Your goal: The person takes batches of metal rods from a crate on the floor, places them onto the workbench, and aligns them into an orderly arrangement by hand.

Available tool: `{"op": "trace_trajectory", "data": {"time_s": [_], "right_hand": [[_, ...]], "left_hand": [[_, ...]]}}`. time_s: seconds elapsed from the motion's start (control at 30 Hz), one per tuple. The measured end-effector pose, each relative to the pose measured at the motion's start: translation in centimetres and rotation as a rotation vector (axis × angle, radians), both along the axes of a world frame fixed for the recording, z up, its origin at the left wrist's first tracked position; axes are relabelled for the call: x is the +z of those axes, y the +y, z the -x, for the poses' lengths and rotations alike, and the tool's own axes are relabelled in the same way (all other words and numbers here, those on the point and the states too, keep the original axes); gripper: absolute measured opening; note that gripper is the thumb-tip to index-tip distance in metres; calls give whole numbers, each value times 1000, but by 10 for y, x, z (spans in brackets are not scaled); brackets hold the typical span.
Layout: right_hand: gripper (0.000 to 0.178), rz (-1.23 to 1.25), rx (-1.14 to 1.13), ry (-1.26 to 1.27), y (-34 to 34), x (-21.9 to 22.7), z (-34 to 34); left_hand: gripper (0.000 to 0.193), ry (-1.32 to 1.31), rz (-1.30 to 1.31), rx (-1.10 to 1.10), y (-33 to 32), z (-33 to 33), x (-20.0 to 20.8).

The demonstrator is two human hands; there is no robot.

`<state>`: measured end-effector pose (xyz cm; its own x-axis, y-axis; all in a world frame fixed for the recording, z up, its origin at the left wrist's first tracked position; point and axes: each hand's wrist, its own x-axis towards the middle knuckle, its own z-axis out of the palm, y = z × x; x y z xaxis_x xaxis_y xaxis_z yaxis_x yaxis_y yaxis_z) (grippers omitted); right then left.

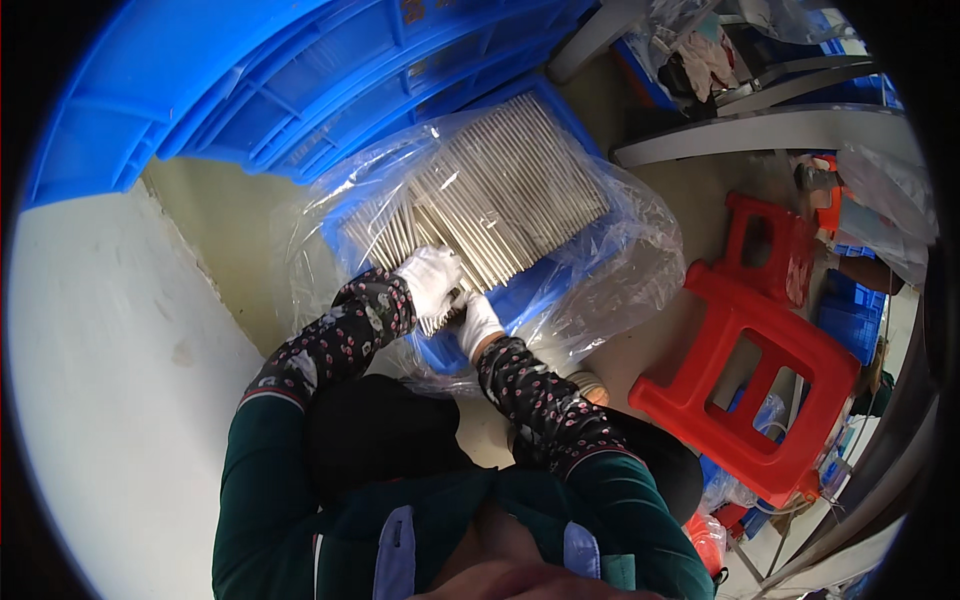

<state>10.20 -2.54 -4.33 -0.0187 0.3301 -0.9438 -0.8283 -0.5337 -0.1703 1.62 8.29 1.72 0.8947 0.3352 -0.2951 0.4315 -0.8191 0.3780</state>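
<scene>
Down by the near end of the blue crate (440, 352), the gloved left hand (430, 278) sits right over the metal-looking rods (520, 185) inside, so it's the closer one; the gloved right hand (481, 322) is just beside it. Most of the rods lie ahead and to the right of that left hand, long axes slanting far-left to near-right. Both hands look curled, but honestly can't tell if either one's gripping anything.
</scene>
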Motion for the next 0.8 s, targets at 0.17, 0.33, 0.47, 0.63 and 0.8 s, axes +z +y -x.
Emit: {"op": "trace_trajectory", "data": {"time_s": [0.17,0.33,0.47,0.63,0.8], "right_hand": [[24,97,54,-169,-5,-16,12],[29,104,121,-210,-10,-8,19],[28,73,129,-248,-22,-21,21],[38,123,174,-208,-12,-2,20],[33,38,304,-66,-9,23,12]], "left_hand": [[26,-31,23,-13,0,3,4],[28,141,66,-42,-2,1,11],[32,172,-10,-122,-7,0,6],[36,244,97,-135,8,5,-5],[36,329,130,-87,7,2,-7]]}}
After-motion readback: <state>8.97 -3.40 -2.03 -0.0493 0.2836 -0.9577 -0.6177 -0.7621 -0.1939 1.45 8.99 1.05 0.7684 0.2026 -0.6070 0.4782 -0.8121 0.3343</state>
